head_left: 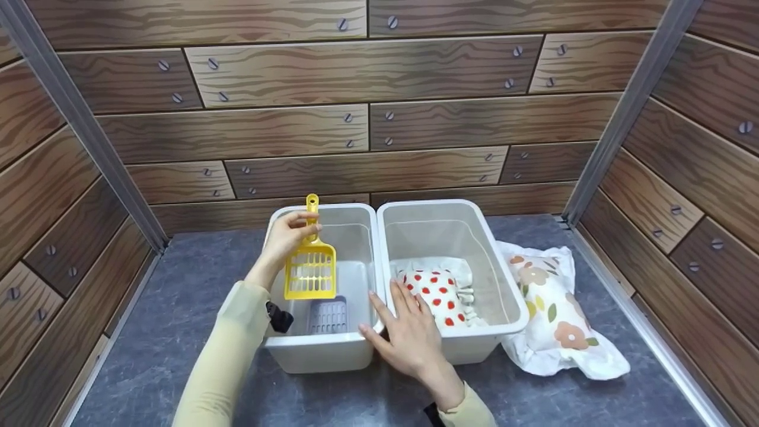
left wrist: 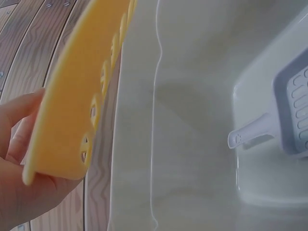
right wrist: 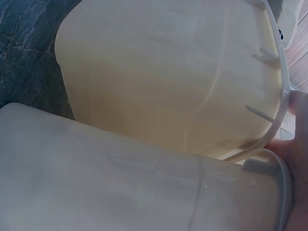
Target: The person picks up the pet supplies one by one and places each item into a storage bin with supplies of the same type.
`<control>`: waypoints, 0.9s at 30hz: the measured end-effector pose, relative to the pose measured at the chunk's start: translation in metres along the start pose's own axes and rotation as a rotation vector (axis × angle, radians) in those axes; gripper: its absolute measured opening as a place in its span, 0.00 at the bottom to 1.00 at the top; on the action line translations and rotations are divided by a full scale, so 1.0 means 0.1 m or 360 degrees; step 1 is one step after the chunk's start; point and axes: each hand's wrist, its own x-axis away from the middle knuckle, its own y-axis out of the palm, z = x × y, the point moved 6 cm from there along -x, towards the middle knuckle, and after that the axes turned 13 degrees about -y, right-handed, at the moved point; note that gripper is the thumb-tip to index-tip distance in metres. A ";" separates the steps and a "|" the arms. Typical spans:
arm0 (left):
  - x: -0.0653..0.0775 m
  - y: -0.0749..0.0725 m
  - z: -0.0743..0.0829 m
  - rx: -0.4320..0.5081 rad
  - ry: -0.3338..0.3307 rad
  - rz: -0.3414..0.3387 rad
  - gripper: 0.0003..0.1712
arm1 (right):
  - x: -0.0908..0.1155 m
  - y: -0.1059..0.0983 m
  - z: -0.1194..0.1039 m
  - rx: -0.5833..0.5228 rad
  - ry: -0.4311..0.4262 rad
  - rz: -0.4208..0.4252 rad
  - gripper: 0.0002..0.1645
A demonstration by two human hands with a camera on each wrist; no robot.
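My left hand (head_left: pixel 287 240) grips a yellow litter scoop (head_left: pixel 320 245) by its handle, slotted head hanging downward above the left litter box (head_left: pixel 317 340). In the left wrist view the scoop (left wrist: pixel 67 110) is seen nearly edge-on. A grey-lilac litter scoop (left wrist: pixel 281 130) lies on the floor of that box. My right hand (head_left: pixel 412 341) rests at the near rims where the two boxes meet, fingers extended and spread. Under its fingertips in the head view, a strawberry-print pouch (head_left: pixel 436 293) lies inside the right litter box (head_left: pixel 483 273); part of it is hidden by the hand.
A white flower-print bag (head_left: pixel 548 302) lies on the dark table (head_left: pixel 178 308), against the right box's outer side. Wood-patterned walls (head_left: pixel 367 71) with metal corner strips close in the back and both sides. The two boxes stand side by side near the back wall.
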 end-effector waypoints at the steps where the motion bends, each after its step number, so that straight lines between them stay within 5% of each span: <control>1: 0.00 0.01 0.00 0.0004 -0.0001 -0.0010 0.20 | 0.00 0.00 0.00 0.0005 -0.0003 0.0004 0.40; 27: -0.05 0.10 -0.05 0.0046 -0.0017 -0.0053 0.17 | 0.00 0.01 0.00 -0.0007 -0.0005 0.0010 0.40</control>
